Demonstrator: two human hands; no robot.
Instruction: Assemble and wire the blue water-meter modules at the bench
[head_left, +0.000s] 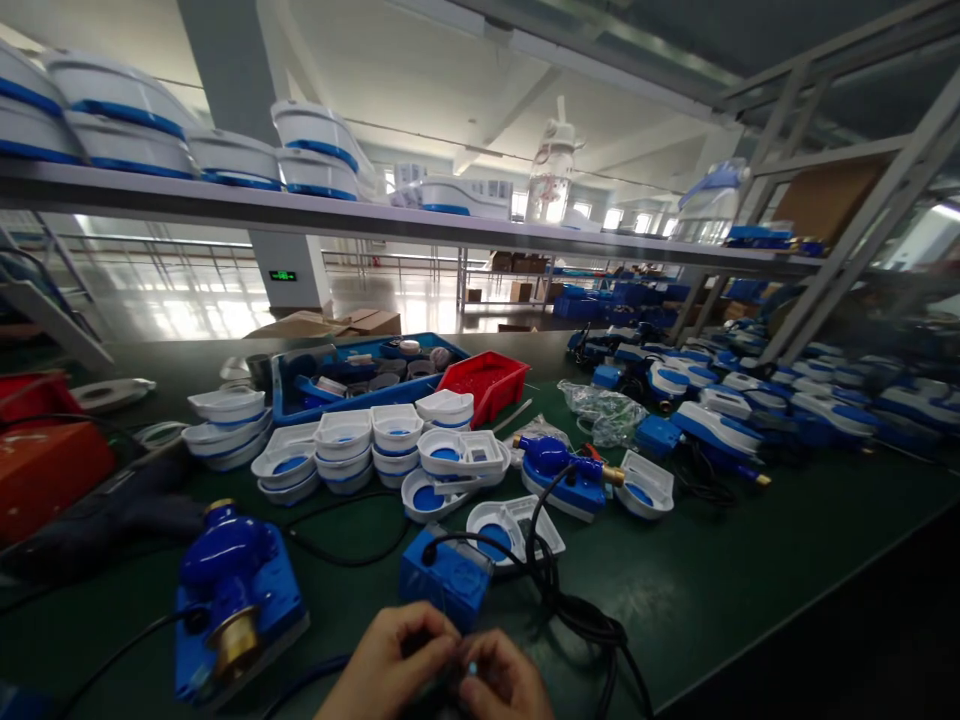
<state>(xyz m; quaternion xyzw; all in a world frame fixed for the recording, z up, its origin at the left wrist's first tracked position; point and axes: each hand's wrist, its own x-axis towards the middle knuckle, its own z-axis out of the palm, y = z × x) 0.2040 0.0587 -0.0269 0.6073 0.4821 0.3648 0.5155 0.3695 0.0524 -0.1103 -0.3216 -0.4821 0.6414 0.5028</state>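
My left hand (pixel 397 655) and my right hand (pixel 506 680) meet at the bottom middle, both closed with fingertips pinched close together. What they pinch is mostly hidden; only a small light-blue spot shows at my right fingers. Just beyond them is a blue box (pixel 442 578) with a black cable (pixel 551 585) running from it in loops to the right. To the left lies a blue water meter body (pixel 229 560) with brass ends, on a blue base. Another blue meter (pixel 562 460) with brass ends sits further back at the right.
Stacked white housings (pixel 345 440) with blue insides stand across the green bench (pixel 712 590). Behind them are a blue tray (pixel 307 405) of parts and a red bin (pixel 487 385). Many finished-looking units (pixel 720 430) crowd the right side. A shelf (pixel 420 222) spans above.
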